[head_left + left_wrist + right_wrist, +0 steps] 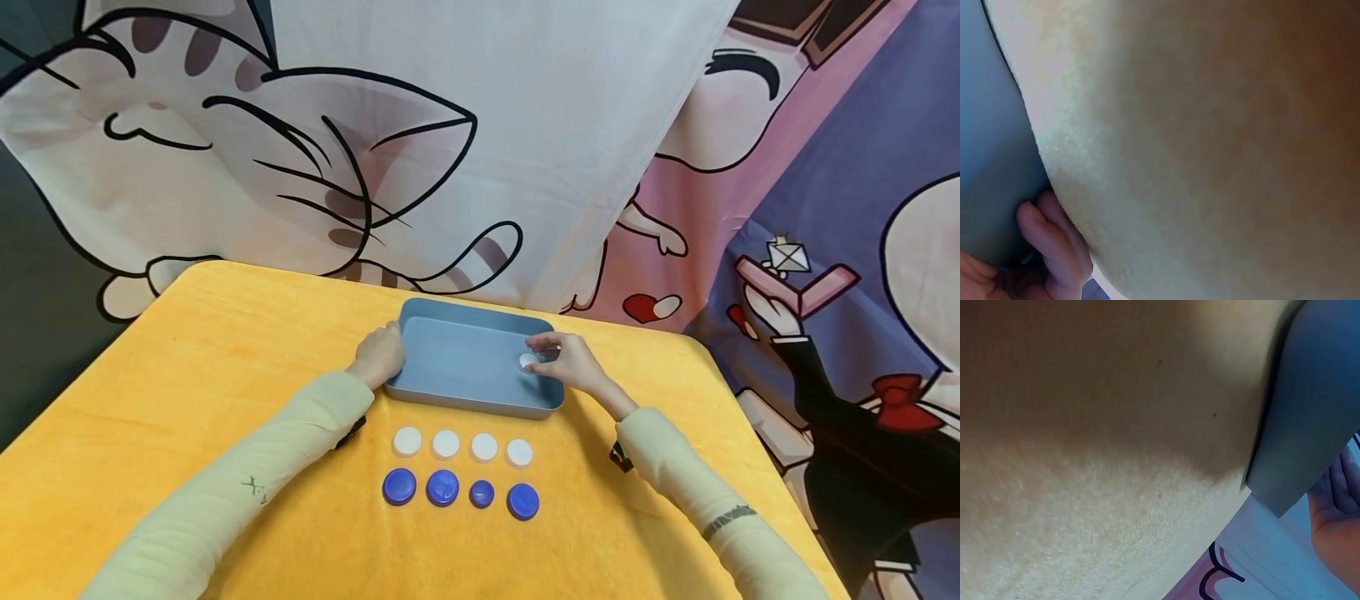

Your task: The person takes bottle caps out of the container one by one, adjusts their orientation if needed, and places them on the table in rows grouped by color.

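Observation:
A blue-grey rectangular tray (pixel 457 358) lies on the table, its long side facing me. My left hand (pixel 381 356) grips its left wall, and curled fingers (pixel 1054 244) show against the tray in the left wrist view. Over the tray's right end, my right hand (pixel 573 363) pinches a white bottle cap (pixel 527 362) between thumb and fingers, close over the tray floor. In the right wrist view the same hand (pixel 1338 519) is partly hidden behind the tray's wall (pixel 1310 425).
In front of the tray is a row of several white caps (pixel 446 444). Nearer to me runs a row of several blue caps (pixel 442 487), one smaller than the others. A yellow cloth (pixel 300 467) covers the table; a cartoon-print curtain (pixel 570 150) hangs behind it.

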A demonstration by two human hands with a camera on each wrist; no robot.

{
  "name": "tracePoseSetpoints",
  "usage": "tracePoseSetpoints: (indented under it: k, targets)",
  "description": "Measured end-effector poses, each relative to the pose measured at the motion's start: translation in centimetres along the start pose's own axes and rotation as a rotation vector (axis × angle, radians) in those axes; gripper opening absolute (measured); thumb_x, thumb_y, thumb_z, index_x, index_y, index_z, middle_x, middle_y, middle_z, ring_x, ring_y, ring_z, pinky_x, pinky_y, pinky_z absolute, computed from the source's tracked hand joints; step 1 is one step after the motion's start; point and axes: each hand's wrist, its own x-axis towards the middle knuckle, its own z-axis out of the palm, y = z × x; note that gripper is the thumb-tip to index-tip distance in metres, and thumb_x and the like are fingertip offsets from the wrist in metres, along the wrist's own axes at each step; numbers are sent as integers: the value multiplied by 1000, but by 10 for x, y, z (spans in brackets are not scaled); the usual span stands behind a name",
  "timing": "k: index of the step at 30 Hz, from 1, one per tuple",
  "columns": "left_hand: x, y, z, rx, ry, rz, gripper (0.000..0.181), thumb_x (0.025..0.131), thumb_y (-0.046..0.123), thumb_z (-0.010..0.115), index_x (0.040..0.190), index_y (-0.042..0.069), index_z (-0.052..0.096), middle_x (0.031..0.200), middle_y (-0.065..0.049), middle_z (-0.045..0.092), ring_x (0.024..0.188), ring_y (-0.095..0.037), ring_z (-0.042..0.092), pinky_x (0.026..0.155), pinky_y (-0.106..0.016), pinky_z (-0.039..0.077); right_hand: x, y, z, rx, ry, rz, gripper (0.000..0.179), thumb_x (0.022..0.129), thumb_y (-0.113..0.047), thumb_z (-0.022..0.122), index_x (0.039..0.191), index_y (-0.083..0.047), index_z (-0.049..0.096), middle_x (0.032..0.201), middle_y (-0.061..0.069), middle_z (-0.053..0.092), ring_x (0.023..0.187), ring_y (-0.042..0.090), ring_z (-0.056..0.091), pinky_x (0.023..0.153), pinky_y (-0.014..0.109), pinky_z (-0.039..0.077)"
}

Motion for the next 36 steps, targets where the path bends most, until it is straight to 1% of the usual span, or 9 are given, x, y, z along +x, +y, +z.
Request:
tracePoseSetpoints:
  k: [7, 15, 22, 29, 36]
  targets:
    - [-2, 3, -2, 1, -7, -5, 36, 100, 7, 35, 129, -12, 43, 110, -30, 62, 98, -38, 64, 81, -46, 54, 7, 4, -2, -35, -51, -7, 45, 74, -10, 82, 114, 3, 67, 109, 16, 70, 99, 28, 66, 89, 41, 54]
    - [-1, 4, -3, -4, -8, -7, 37, 100, 8, 35, 130, -12, 42, 110, -29, 61, 98, -37, 64, 81, -46, 54, 13, 7, -6, -139, -126, -65, 43, 74, -11, 81, 113, 1, 67, 110, 16, 70, 101, 29, 66, 90, 43, 53]
    - [0, 4, -2, -1, -6, -6, 38, 100, 8, 36, 131, -12, 41, 110, -29, 61, 98, -37, 64, 81, -46, 54, 15, 6, -5, -230, -156, -52, 44, 73, -9, 81, 113, 2, 67, 111, 16, 70, 103, 28, 66, 89, 41, 54]
    - [0, 2, -1, -2, -9, -15, 38, 100, 8, 35, 131, -12, 42, 112, -29, 61, 100, -38, 64, 82, -47, 54, 17, 2, -4, -333, -188, -75, 41, 74, -12, 81, 111, 2, 68, 107, 15, 70, 96, 25, 66, 85, 39, 55]
    - [0, 1, -1, -1, -15, -19, 38, 100, 8, 35, 132, -12, 41, 113, -29, 61, 100, -38, 64, 83, -47, 53, 19, 1, -3, -357, -225, -58, 39, 75, -12, 79, 110, 2, 68, 104, 15, 70, 93, 23, 65, 84, 38, 54]
